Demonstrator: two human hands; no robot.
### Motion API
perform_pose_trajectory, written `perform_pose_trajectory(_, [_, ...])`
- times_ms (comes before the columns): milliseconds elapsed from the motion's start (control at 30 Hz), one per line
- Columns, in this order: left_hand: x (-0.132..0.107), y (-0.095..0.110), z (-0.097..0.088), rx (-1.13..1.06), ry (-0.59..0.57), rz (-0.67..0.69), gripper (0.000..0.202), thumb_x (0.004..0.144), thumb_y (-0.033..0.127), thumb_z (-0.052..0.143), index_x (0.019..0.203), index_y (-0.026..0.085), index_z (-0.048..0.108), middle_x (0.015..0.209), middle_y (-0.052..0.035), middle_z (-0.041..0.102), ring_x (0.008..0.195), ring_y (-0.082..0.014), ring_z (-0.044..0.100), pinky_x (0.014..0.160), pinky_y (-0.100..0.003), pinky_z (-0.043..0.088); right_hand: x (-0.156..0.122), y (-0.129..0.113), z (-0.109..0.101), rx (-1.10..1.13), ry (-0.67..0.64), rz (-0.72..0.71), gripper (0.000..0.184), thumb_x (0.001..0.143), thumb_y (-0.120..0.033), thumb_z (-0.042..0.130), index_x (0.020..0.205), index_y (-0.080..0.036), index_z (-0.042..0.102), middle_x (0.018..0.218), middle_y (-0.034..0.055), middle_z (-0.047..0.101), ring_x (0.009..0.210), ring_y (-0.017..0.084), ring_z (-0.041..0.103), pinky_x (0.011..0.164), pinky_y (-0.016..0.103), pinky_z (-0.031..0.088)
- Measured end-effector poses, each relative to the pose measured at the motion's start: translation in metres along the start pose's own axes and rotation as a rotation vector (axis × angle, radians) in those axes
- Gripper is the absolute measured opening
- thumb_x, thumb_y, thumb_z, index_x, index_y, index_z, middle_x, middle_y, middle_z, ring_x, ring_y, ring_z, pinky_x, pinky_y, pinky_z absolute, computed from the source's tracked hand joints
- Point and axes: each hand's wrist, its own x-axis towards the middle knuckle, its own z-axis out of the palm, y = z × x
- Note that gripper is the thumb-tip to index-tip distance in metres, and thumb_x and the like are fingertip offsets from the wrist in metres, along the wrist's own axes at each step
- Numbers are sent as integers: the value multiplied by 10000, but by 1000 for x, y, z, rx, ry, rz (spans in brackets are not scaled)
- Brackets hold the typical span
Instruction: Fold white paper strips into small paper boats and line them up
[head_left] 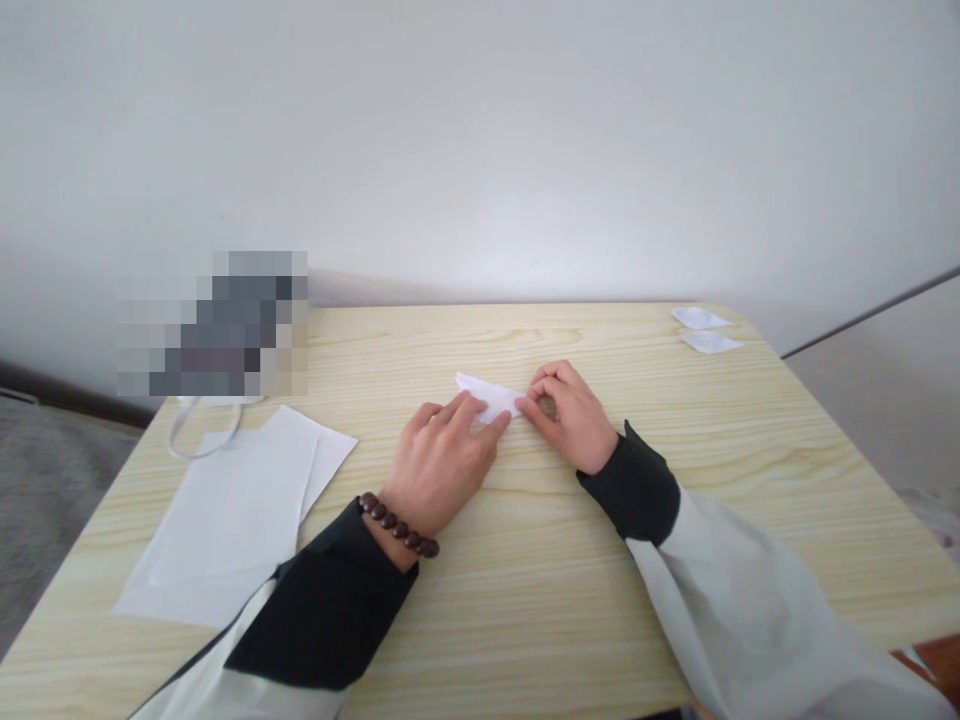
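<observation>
A small strip of folded white paper (493, 398) lies on the wooden table, its pointed left end sticking up past my fingers. My left hand (448, 450), with a dark bead bracelet at the wrist, holds the paper down with fingertips and thumb along its left and near side. At the right end, my right hand (570, 410) pinches the paper between thumb and curled fingers. The underside of the fold is hidden.
White paper sheets (240, 510) overlap on the table at left, with a white cable loop (174, 430) over their far edge. A pixelated dark object (229, 325) stands behind them. Two folded white paper pieces (711, 342) lie at the far right corner. A wall (480, 150) borders the table's back.
</observation>
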Motion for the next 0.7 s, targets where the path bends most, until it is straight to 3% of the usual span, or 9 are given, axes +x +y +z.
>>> perform_pose_trajectory(700, [0,2,0,76,-12,4,251,830,179,536,1037,257,656,995,-37,670,828,-188,638,689,-338,459,1,0,1,-12,-2,-17,137,838,-245,544,714,-204,501,851,66,542,869,216,536,820,386,459])
